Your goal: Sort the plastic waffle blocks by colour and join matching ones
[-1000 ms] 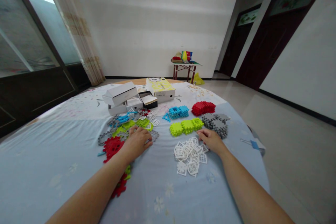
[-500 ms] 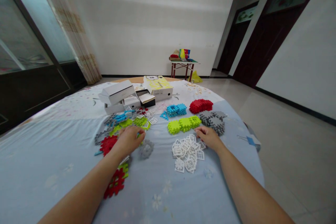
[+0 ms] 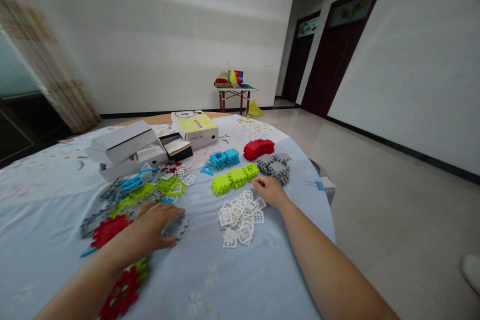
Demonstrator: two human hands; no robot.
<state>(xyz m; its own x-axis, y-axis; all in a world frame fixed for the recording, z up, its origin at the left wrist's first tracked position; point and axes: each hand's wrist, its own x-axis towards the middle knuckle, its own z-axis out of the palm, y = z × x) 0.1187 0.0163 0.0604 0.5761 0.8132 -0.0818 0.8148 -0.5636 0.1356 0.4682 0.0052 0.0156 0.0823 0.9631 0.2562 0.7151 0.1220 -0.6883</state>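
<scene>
My left hand (image 3: pixel 155 222) has its thumb and fingers around the edges of a grey toothed building piece (image 3: pixel 177 227), low over the tablecloth. Beside that hand lie mixed red pieces (image 3: pixel 110 230), green pieces (image 3: pixel 170 185) and blue pieces (image 3: pixel 133 181). My right hand (image 3: pixel 270 191) is closed, fingertips together, near the end of a row of stacked lime-green pieces (image 3: pixel 237 178); anything pinched there is hidden. Just below it is a heap of white lattice pieces (image 3: pixel 240 217). Grey toothed pieces (image 3: pixel 275 167) are stacked right behind it.
Stacks of red pieces (image 3: pixel 258 148) and blue pieces (image 3: pixel 224 159) stand farther back. White open boxes (image 3: pixel 125 145), a black box (image 3: pixel 176 147) and a yellow-white box (image 3: pixel 195 129) are at the back left. The table's rounded edge (image 3: pixel 326 215) curves along the right.
The view has turned right, shifting everything leftward. My left hand has come down around the grey piece, its fingers spread wider. My right hand stays by the green stack.
</scene>
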